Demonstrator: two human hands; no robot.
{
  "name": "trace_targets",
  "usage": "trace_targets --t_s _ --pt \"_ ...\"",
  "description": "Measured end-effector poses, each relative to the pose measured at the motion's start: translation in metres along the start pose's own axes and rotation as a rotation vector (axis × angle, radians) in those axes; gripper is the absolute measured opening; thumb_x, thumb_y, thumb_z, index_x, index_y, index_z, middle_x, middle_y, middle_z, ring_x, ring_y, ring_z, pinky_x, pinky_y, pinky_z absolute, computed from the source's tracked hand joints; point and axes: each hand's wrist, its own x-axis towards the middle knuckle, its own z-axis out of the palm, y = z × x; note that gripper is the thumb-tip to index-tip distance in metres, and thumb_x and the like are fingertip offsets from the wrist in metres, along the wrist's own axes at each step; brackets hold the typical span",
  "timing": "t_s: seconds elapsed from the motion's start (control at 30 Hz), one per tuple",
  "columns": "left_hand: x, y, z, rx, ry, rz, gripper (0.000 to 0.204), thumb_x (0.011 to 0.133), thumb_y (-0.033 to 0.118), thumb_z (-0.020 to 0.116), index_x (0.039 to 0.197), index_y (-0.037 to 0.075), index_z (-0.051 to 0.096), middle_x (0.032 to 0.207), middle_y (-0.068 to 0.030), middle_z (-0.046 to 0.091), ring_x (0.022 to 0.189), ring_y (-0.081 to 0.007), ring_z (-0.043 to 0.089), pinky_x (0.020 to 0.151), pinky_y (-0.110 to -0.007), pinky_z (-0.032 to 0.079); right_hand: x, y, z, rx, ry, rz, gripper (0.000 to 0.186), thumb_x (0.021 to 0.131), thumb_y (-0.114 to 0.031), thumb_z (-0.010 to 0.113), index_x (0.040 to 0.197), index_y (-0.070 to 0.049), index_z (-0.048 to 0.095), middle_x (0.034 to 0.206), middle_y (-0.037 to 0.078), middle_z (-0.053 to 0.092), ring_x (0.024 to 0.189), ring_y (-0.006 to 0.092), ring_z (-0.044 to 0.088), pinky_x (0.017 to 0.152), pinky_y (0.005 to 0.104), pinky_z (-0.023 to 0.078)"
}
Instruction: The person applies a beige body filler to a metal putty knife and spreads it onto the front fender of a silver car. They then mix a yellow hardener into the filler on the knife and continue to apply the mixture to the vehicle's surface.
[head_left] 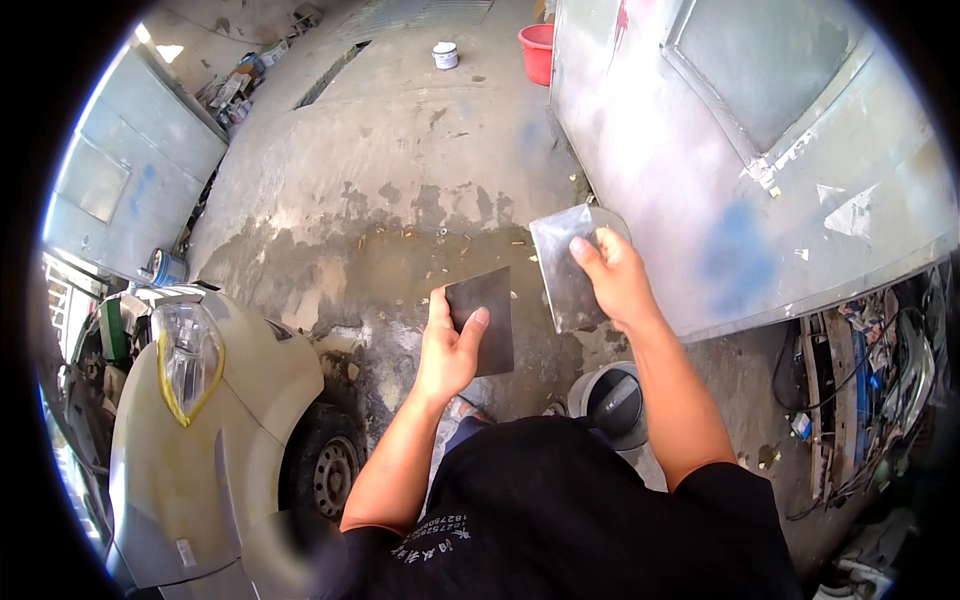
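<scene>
My left hand (445,355) grips a dark rectangular sheet (497,325), thumb across its face; it looks like sandpaper. Up and to its right, my right hand (618,280) holds a paler grey, scuffed rectangular sheet (563,280), also like sandpaper, with the thumb on top. Behind that one, the rounded edge of another thin piece (607,218) shows near my fingers; its kind is unclear. The two sheets are apart, held in the air over the wet concrete floor. Most of the fingers are hidden behind the sheets.
At left stands a car front (230,440) with a yellow-taped headlight (190,360). By my feet is a bucket (640,435) with dark contents. A large metal door (660,230) stands right, scrap parts (850,390) below it. Farther off are a small white can (445,58) and red tub (537,55).
</scene>
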Motion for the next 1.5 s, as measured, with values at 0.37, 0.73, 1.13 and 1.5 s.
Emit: trace_targets --t_s 0.37,0.73,1.13,1.5 --pt "0.002 0.002 -0.009 -0.195 0.049 -0.127 0.049 0.090 -0.002 0.056 0.126 0.007 0.024 0.111 -0.0147 0.055 0.098 -0.0152 0.056 0.082 -0.029 0.049 -0.055 0.037 0.035 -0.235 -0.470 -0.062 0.025 0.087 -0.022 0.062 0.093 0.002 0.064 0.080 0.008 0.064 0.071 0.0127 0.058 0.065 0.0293 0.046" --pt "-0.010 0.010 -0.013 -0.014 -0.092 -0.193 0.053 0.088 -0.002 0.060 0.125 0.007 0.023 0.105 -0.0141 0.059 0.096 -0.0153 0.057 0.081 -0.028 0.048 -0.037 0.029 0.050 -0.259 -0.359 0.001 0.029 0.087 -0.028 0.067 0.082 0.000 0.061 0.061 0.002 0.052 0.061 0.0085 0.045 0.056 0.0299 0.041" --pt "-0.013 -0.006 -0.044 0.010 -0.109 -0.221 0.053 0.088 -0.001 0.060 0.124 0.009 0.022 0.101 -0.0117 0.059 0.089 -0.0139 0.055 0.078 -0.029 0.046 -0.023 0.038 0.034 -0.529 -0.162 -0.285 0.022 0.088 -0.022 0.063 0.089 0.000 0.061 0.081 0.010 0.064 0.073 0.0249 0.059 0.070 0.0333 0.046" --pt "-0.011 -0.042 -0.072 0.069 -0.081 -0.209 0.038 0.097 0.009 0.050 0.124 0.004 0.025 0.106 -0.0158 0.060 0.097 -0.0191 0.056 0.087 -0.032 0.045 -0.006 0.034 0.107 -0.574 -0.424 -0.245 0.035 0.086 -0.033 0.067 0.089 0.002 0.065 0.081 0.013 0.065 0.077 0.0241 0.062 0.071 0.0347 0.048"
